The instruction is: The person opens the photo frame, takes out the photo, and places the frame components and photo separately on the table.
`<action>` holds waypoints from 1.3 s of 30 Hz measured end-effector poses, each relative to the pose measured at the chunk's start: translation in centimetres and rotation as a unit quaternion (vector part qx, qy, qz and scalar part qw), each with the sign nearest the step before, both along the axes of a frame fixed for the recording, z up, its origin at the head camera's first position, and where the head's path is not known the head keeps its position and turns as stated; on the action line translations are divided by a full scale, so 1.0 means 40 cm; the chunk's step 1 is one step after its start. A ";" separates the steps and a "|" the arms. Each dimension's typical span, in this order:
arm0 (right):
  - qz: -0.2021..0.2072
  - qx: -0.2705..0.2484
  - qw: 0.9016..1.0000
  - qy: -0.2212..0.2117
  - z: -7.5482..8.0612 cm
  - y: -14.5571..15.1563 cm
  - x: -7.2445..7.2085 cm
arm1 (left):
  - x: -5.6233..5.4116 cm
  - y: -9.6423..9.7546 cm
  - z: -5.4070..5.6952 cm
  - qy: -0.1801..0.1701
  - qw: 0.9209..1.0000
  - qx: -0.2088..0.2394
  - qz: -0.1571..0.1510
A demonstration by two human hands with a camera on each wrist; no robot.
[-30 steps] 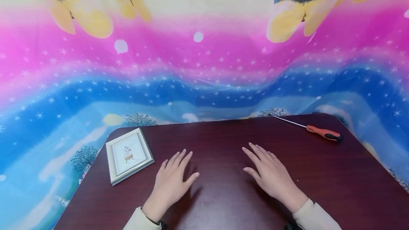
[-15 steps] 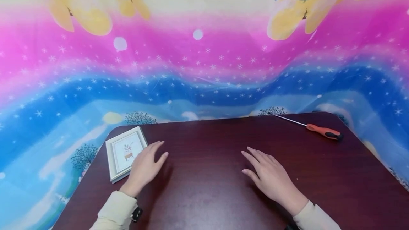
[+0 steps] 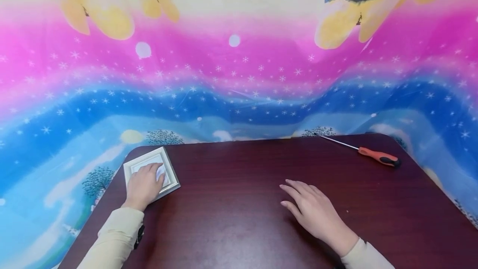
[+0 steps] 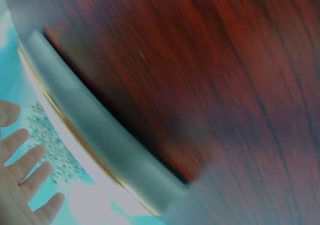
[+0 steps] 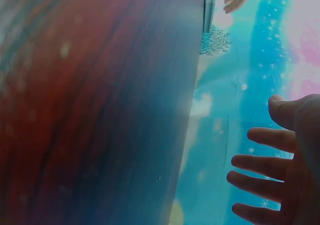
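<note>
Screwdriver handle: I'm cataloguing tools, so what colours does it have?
Orange-red and black; the head view shows the screwdriver handle best.

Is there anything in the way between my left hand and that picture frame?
Nothing visible. The left hand hovers over the picture frame, with only open space showing between them in the left wrist view. The screwdriver lies well off to the right.

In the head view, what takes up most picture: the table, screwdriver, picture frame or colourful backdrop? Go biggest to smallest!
1. Colourful backdrop
2. Table
3. Picture frame, partly hidden by the left hand
4. Screwdriver, long but thin
</note>
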State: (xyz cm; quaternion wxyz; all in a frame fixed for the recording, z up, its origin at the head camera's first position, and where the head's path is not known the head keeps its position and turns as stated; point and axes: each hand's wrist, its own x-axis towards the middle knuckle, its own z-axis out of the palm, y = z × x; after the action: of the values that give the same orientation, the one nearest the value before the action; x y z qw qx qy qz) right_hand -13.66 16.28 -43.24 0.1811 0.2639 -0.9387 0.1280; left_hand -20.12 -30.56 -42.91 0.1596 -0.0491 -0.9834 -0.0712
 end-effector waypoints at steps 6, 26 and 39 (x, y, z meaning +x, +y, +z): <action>-0.001 0.006 1.000 -0.008 0.000 0.003 0.002 | -0.011 -0.041 -0.008 -0.032 0.998 -0.012 0.057; -0.006 0.019 1.000 -0.012 -0.003 0.010 0.009 | 0.008 -0.110 -0.016 -0.163 0.957 0.116 0.211; 0.003 0.022 1.000 -0.013 -0.006 0.014 0.010 | 0.027 -0.115 -0.011 -0.118 0.950 0.211 0.197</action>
State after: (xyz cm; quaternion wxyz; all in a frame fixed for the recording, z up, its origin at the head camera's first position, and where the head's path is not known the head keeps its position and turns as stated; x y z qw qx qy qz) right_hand -13.25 16.83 -43.47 0.1624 0.2689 -0.9428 0.1116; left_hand -19.05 -35.18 -43.37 0.0595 0.1897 -0.9477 -0.2497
